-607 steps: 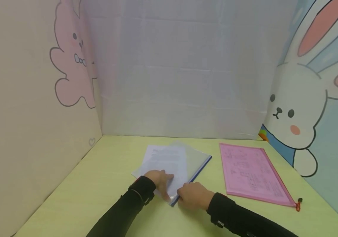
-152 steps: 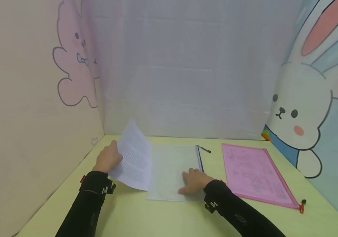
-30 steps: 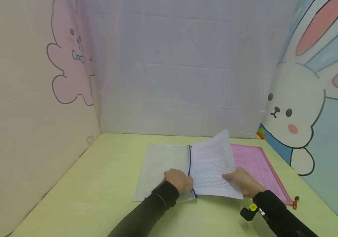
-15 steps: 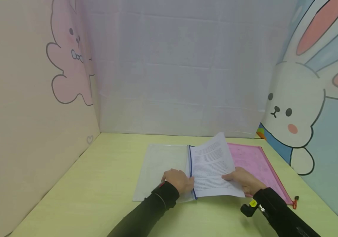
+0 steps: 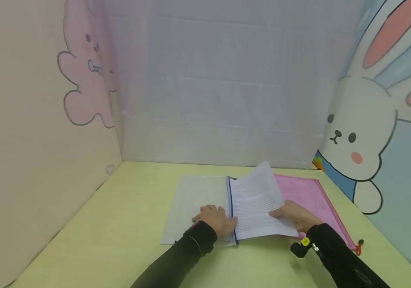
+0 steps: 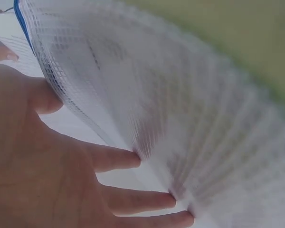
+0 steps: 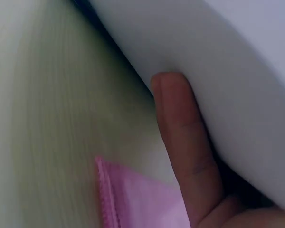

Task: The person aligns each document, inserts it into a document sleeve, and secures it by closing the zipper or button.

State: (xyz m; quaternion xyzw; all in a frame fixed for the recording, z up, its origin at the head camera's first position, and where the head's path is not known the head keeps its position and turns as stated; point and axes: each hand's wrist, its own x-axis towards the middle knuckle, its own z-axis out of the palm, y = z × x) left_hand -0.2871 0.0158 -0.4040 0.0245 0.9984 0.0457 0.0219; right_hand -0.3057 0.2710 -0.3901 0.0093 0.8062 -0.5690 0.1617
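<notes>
A clear mesh zipper pouch (image 5: 183, 200) lies on the table, its blue zipper edge on the right. My left hand (image 5: 215, 221) rests on the pouch, thumb at the zipper edge. In the left wrist view its fingers (image 6: 118, 159) are spread and fairly straight against the mesh. Printed white paper (image 5: 257, 208) stands partly raised at the zipper side, its left edge right at the opening. My right hand (image 5: 296, 216) pinches the paper's right edge, thumb on top. In the right wrist view a finger (image 7: 180, 114) lies along the sheet's underside.
To the right, a pink zipper pouch (image 5: 299, 188) with papers inside lies partly behind the white paper and right hand. A red pull cord (image 5: 358, 249) hangs at its near corner. Walls stand at the left, back and right of the pale yellow table (image 5: 126, 224).
Five seconds ago my left hand held the paper left of the pouch; now my right hand holds it at the right. In the last second it shifted slightly left; my left fingers have spread.
</notes>
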